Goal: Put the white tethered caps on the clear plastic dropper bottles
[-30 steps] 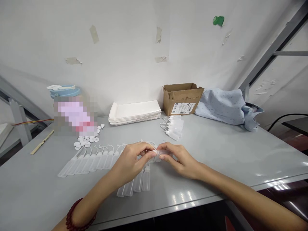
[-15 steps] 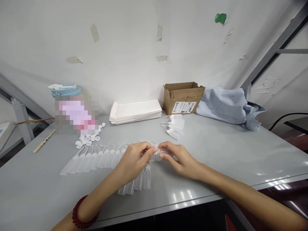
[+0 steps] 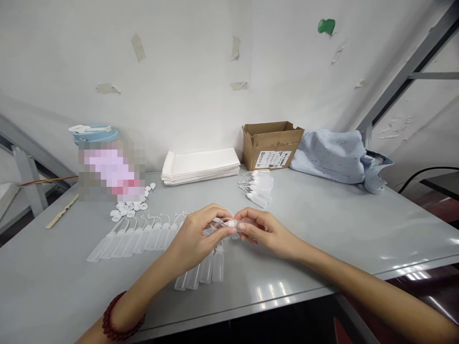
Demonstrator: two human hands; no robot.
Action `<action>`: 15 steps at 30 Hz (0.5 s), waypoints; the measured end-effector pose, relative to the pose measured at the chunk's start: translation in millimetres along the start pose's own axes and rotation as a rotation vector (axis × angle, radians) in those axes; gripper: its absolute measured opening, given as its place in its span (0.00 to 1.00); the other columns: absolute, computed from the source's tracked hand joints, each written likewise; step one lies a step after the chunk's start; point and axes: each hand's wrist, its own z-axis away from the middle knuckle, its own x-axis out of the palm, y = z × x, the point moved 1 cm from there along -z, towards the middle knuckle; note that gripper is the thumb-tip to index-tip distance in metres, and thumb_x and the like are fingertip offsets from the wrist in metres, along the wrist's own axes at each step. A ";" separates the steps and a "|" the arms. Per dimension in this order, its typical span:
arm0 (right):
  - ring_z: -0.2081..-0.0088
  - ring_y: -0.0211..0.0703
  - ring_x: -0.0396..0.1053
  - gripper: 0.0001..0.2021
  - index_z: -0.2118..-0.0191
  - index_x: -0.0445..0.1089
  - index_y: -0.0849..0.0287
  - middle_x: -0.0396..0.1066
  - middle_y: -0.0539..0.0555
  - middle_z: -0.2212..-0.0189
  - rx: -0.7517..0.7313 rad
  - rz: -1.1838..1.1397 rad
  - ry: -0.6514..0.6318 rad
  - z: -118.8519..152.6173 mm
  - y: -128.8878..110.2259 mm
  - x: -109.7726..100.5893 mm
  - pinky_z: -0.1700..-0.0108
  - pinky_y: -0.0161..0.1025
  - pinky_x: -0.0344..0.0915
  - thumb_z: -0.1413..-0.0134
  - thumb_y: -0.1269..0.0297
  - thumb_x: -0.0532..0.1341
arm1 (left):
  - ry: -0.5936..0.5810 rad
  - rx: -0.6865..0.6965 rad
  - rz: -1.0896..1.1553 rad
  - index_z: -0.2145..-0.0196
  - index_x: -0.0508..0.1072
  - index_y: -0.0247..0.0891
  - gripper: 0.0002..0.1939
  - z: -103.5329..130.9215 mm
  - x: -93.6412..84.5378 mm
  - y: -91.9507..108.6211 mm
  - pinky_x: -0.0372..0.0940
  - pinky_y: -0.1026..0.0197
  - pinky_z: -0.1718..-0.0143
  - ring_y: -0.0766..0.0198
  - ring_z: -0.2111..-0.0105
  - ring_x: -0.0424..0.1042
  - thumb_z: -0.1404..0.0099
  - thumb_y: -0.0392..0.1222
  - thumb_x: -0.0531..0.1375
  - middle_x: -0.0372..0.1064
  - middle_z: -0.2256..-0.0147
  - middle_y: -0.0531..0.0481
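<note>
Between my two hands is a small translucent plastic bottle with a white cap. My left hand is closed at the cap end, thumb below and fingers above. My right hand pinches the clear body, hiding most of it. Left of my hands, a row of similar bottles with thin curved white stems lies on the table. Several more bottles lie under my left wrist, partly covered. A further bunch of bottles rests in front of the cardboard box.
White caps are heaped at the left near a blurred pink item. A stack of white trays, a cardboard box and blue cloth stand along the wall. A wooden stick lies far left on the grey table.
My left fingers have shifted from a tight pinch to a wider hold around the cap, which now shows more. My right thumb has moved up onto the bottle. The view has shifted slightly.
</note>
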 end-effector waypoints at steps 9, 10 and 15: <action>0.75 0.33 0.59 0.10 0.60 0.62 0.60 0.64 0.47 0.77 -0.049 0.042 0.041 1.1 0.0 1.4 0.74 0.32 0.53 0.42 0.58 0.56 | -0.040 0.001 -0.038 0.69 0.74 0.36 0.10 2.2 1.9 -0.7 0.62 0.65 0.71 0.66 0.72 0.68 0.36 0.43 0.56 0.72 0.72 0.51; 0.77 0.32 0.57 0.11 0.61 0.62 0.60 0.62 0.46 0.78 -0.020 -0.023 0.016 0.7 0.5 1.0 0.76 0.31 0.52 0.43 0.57 0.56 | -0.015 0.070 -0.072 0.69 0.74 0.36 0.08 2.3 1.9 -0.2 0.62 0.65 0.70 0.66 0.72 0.68 0.36 0.41 0.57 0.72 0.71 0.50; 0.81 0.30 0.52 0.14 0.61 0.59 0.58 0.60 0.43 0.79 0.056 -0.258 -0.081 -0.3 3.2 -0.6 0.79 0.30 0.50 0.44 0.53 0.57 | 0.044 0.263 -0.108 0.68 0.74 0.35 0.05 2.1 1.3 3.4 0.62 0.65 0.67 0.67 0.70 0.69 0.37 0.35 0.58 0.74 0.69 0.49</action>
